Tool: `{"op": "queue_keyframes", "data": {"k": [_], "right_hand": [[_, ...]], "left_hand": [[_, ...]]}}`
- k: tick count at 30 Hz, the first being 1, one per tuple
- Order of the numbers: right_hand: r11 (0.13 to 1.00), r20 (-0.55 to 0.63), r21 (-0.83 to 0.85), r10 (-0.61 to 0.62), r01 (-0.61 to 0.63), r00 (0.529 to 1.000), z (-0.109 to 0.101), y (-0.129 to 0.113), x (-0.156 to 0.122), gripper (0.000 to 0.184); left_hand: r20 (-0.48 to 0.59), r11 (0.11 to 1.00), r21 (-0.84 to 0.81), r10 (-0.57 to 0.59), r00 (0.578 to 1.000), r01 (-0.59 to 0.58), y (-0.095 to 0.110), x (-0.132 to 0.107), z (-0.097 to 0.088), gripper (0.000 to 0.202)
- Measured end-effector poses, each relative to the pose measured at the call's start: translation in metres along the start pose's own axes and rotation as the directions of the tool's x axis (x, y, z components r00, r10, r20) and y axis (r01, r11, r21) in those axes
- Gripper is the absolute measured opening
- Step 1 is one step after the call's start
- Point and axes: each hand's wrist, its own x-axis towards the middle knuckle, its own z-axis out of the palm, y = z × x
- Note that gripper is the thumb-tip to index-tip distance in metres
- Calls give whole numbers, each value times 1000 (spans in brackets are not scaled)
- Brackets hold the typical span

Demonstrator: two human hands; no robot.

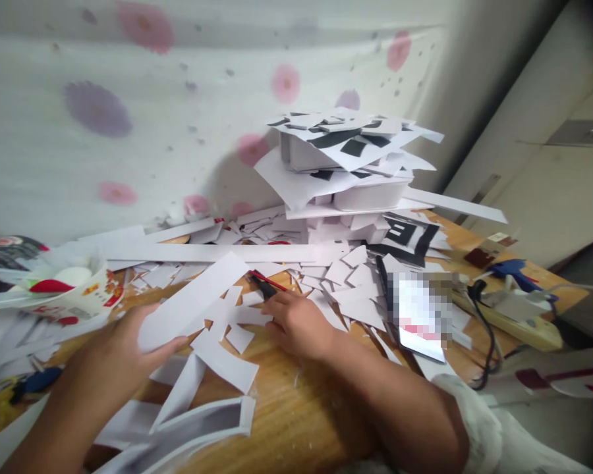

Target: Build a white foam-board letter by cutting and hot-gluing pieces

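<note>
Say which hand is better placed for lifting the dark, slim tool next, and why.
Probably the right hand: it is right at the dark, slim tool, while the left hand holds a white card strip.

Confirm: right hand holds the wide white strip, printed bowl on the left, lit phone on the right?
Wrong hand: the head view shows the left hand holding the wide white strip. Printed bowl left, lit phone right: both correct.
</note>
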Motion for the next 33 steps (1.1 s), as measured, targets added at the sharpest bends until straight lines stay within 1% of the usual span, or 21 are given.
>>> {"op": "queue_keyframes", "data": {"k": [3, 6, 8, 11, 14, 16, 19, 23, 25, 27, 29, 31, 33], "right_hand": [[999, -13, -9, 40, -41, 999, -3, 8, 0, 20], [992, -39, -36, 117, -119, 992, -8, 21, 4, 22], [988, -33, -52, 144, -146, 989, -9, 24, 5, 21], [988, 9, -57, 143, -142, 990, -8, 16, 4, 19], [990, 51, -49, 136, -133, 989, -5, 5, 2, 20], [988, 56, -42, 151, -149, 987, -1, 2, 2, 24], [981, 41, -24, 193, -193, 980, 8, 7, 6, 34], [968, 23, 59, 243, -244, 970, 21, 15, 14, 54], [956, 7, 124, 267, -266, 964, 22, 16, 16, 59], [939, -11, 198, 290, -283, 957, 18, 18, 15, 59], [914, -38, 274, 320, -298, 947, 11, 23, 11, 54], [887, -81, 348, 352, -305, 932, 6, 29, 7, 50], [863, -127, 422, 360, -278, 924, 3, 31, 2, 47]], "left_hand": [[2, 999, 25, -22, 1000, 22, 3, -1, -6, 47], [-36, 1000, 24, -10, 999, 10, 1, -1, -4, 49], [-57, 1000, 21, -13, 998, 14, 0, -1, -3, 50], [-41, 1000, 9, -5, 999, 6, 4, -4, -4, 51], [-27, 999, 35, 0, 1000, 1, 8, -5, -6, 57], [-25, 999, 48, 2, 1000, -1, 9, -5, -3, 58], [-26, 999, 24, 43, 999, -42, 8, -4, 3, 55], [-80, 997, -30, 64, 995, -67, 8, -6, 8, 51], [-88, 997, -48, 61, 994, -66, 10, -8, 8, 53], [-94, 997, -50, 49, 994, -54, 12, -9, 5, 55], [-110, 998, -52, 14, 994, -20, 11, -10, 1, 54], [-142, 998, -61, -21, 990, 12, 8, -11, -3, 54], [-187, 997, -73, -29, 982, 15, 5, -12, -6, 56]]}}
